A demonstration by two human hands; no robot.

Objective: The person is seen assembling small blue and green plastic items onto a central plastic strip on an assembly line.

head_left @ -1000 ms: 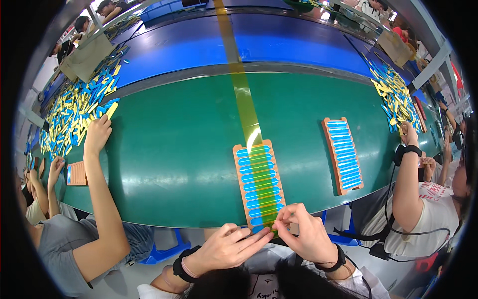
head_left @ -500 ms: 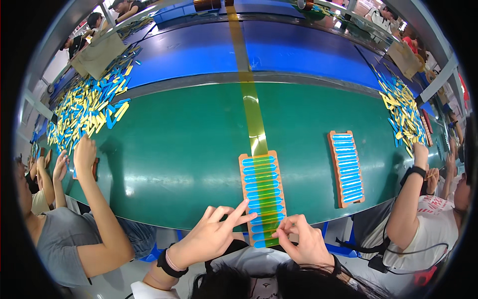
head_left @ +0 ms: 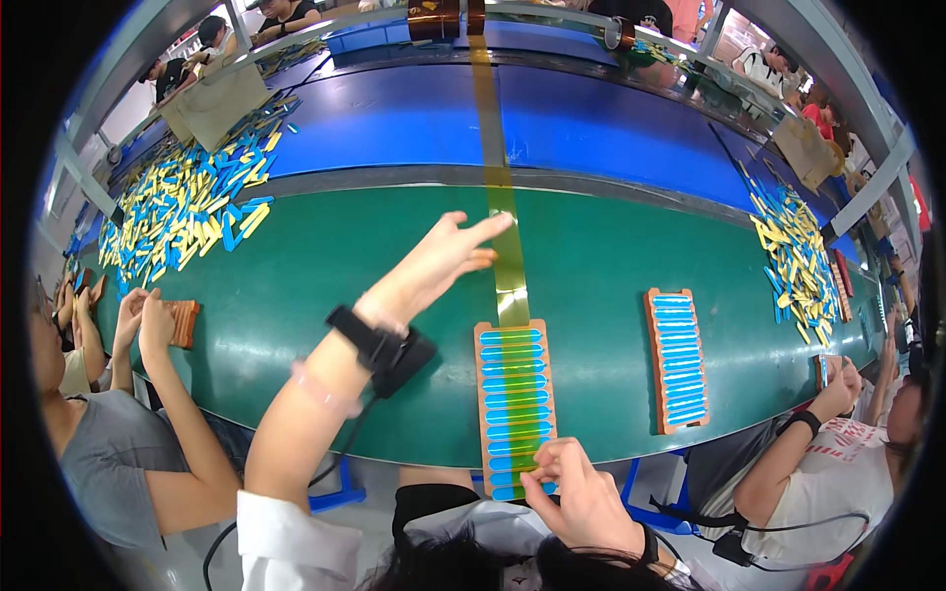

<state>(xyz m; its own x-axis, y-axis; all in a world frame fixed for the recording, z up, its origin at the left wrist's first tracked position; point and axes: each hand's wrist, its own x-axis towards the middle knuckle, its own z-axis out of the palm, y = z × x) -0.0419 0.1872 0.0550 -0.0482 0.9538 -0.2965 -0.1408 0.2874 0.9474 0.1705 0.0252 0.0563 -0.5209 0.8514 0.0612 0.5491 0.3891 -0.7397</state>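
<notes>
An orange-brown slotted tray with a row of blue strips lies in front of me, its near end over the table edge. A band of clear amber tape runs from the far side down along the middle of the strips. My left hand reaches out beyond the tray, fingers stretched apart, with a fingertip at the tape; whether it touches cannot be told. At the tray's near right corner my right hand is closed in a pinch beside the tape's near end. What its fingertips hold is hidden.
A second filled tray lies to the right on the green table. Blue and yellow strips are heaped at left and right. Amber tape rolls hang at the far side. Co-workers sit on both sides.
My left hand has left the tray's strips and moved far forward to the tape beyond it. The right hand stays at the near corner, slightly lower. The view has shifted a little.
</notes>
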